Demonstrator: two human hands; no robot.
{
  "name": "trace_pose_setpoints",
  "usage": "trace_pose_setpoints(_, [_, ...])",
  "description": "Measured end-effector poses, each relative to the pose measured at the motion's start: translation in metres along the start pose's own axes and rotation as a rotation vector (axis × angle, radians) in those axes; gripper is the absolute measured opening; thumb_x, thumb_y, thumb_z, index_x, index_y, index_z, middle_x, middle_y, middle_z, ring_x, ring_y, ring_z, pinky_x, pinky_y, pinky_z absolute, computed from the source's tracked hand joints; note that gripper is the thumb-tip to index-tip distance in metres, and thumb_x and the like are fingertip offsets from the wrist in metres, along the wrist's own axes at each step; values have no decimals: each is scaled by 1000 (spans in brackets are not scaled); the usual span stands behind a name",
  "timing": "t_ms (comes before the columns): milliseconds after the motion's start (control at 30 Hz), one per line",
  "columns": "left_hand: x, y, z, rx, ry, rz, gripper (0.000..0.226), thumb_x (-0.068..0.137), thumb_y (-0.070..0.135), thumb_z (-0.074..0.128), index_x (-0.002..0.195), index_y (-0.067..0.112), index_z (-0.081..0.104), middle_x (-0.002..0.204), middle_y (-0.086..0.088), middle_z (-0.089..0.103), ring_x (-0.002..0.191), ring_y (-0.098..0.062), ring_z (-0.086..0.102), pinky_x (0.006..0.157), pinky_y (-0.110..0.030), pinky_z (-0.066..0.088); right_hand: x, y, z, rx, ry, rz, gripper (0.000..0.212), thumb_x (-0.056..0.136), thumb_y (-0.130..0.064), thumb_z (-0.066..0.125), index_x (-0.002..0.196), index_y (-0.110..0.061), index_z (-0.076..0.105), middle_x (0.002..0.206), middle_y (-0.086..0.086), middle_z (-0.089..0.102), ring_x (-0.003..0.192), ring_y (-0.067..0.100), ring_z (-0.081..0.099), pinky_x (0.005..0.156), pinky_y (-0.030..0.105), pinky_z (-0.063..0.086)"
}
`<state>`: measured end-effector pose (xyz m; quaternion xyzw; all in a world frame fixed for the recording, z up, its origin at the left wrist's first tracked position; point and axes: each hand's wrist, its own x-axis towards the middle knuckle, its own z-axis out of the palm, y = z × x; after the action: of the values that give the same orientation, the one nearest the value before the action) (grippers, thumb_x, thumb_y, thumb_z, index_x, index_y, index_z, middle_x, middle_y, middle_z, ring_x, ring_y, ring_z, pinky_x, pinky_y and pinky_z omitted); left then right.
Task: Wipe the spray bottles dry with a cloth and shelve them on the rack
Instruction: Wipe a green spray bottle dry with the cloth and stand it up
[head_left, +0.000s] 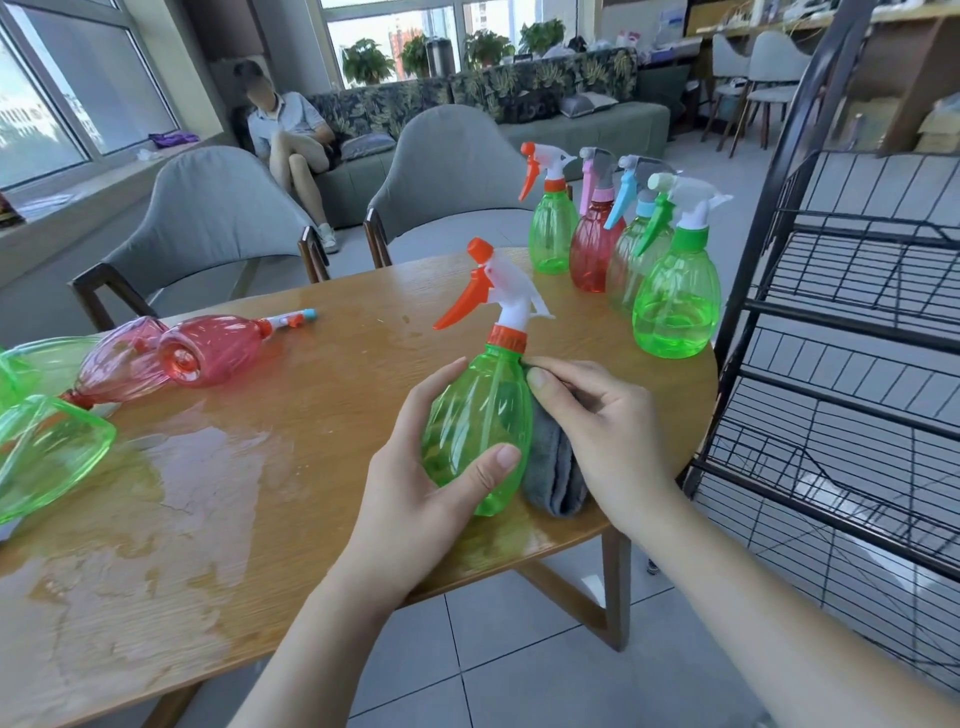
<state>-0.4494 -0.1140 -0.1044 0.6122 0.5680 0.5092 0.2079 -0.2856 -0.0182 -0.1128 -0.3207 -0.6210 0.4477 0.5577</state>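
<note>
My left hand (415, 483) grips a green spray bottle (467, 410) with an orange trigger and white head, held upright above the table's near edge. My right hand (608, 436) holds a folded grey cloth (550, 478) against the bottle's right side, thumb on the bottle's shoulder. Several upright bottles stand at the table's far right: a green one with an orange trigger (551, 234), a red one (592, 249), one with a blue trigger (626, 265) and a green one with a green collar (675, 301). The black wire rack (852, 322) stands to the right, its shelves bare.
Two red bottles (208, 351) and green bottles (47, 452) lie on their sides at the left of the wooden table (270, 519), which has a wide wet patch. Two grey chairs (208, 218) stand behind it. A person sits on a sofa farther back.
</note>
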Motion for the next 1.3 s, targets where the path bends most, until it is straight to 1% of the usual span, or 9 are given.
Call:
trace_pose_setpoints(200, [-1, 0, -5, -16, -9, -22, 70, 88, 43, 81, 149, 43, 47, 144, 31, 56, 139, 5, 49, 114, -25, 40, 2, -7, 4, 372, -153, 256, 21, 102, -12, 61, 108, -21, 79, 109, 8, 79, 106, 23, 75, 94, 37, 58])
trace_pose_setpoints(367, [-2, 0, -6, -27, 4, -35, 72, 84, 46, 79, 149, 44, 47, 143, 33, 57, 138, 8, 49, 108, -12, 41, 1, -8, -1, 315, -110, 226, 22, 98, -4, 66, 110, -18, 77, 108, 3, 80, 106, 17, 75, 93, 31, 56])
trace_pose_setpoints(467, [-1, 1, -6, -26, 0, -40, 72, 83, 48, 78, 149, 46, 47, 143, 35, 55, 137, 11, 48, 102, -4, 39, 5, -15, -6, 267, 20, 193, 21, 97, -5, 68, 107, -21, 78, 106, -2, 81, 106, 14, 75, 97, 32, 54])
trace_pose_setpoints(600, [0, 1, -5, -45, -23, -63, 70, 84, 47, 79, 146, 53, 47, 139, 31, 60, 129, 7, 57, 100, -11, 48, 10, -42, -19, 177, 147, -4, 21, 99, -7, 68, 112, -22, 75, 106, -7, 80, 107, 9, 74, 94, 26, 54])
trace_pose_setpoints(767, [2, 6, 0, 7, -65, -32, 72, 82, 49, 81, 145, 53, 49, 130, 28, 66, 123, 1, 63, 96, -12, 49, 22, -58, -18, -184, 283, -418, 37, 103, -17, 65, 140, -14, 59, 131, -1, 71, 126, 6, 64, 106, 35, 53])
trace_pose_setpoints(867, [2, 6, 3, 71, -71, 8, 71, 84, 53, 82, 146, 55, 47, 134, 27, 64, 128, -1, 60, 103, -20, 47, 31, -59, -9, -295, 343, -585, 33, 104, -11, 65, 137, -11, 62, 123, -14, 67, 109, -7, 66, 96, 15, 51])
trace_pose_setpoints(967, [2, 2, 3, 126, -78, 44, 73, 86, 57, 81, 149, 54, 45, 142, 27, 59, 136, -1, 54, 111, -29, 44, 36, -50, 2, -420, 307, -589, 30, 103, -12, 65, 133, -7, 68, 121, -15, 66, 108, -15, 61, 91, 6, 47])
trace_pose_setpoints(1100, [2, 0, 2, 145, -65, 55, 74, 86, 55, 80, 151, 50, 45, 144, 30, 58, 138, 1, 52, 111, -22, 43, 40, -33, 8, -490, 259, -645, 34, 104, -13, 64, 135, -1, 66, 131, 3, 69, 123, 13, 65, 107, 25, 50])
trace_pose_setpoints(1300, [4, 1, 2, 149, -65, 55, 74, 87, 57, 80, 152, 47, 46, 145, 30, 57, 140, 3, 50, 113, -26, 41, 37, -26, 3, -526, 311, -713, 27, 97, -2, 73, 123, 2, 73, 112, 11, 70, 98, 16, 66, 92, 19, 52])
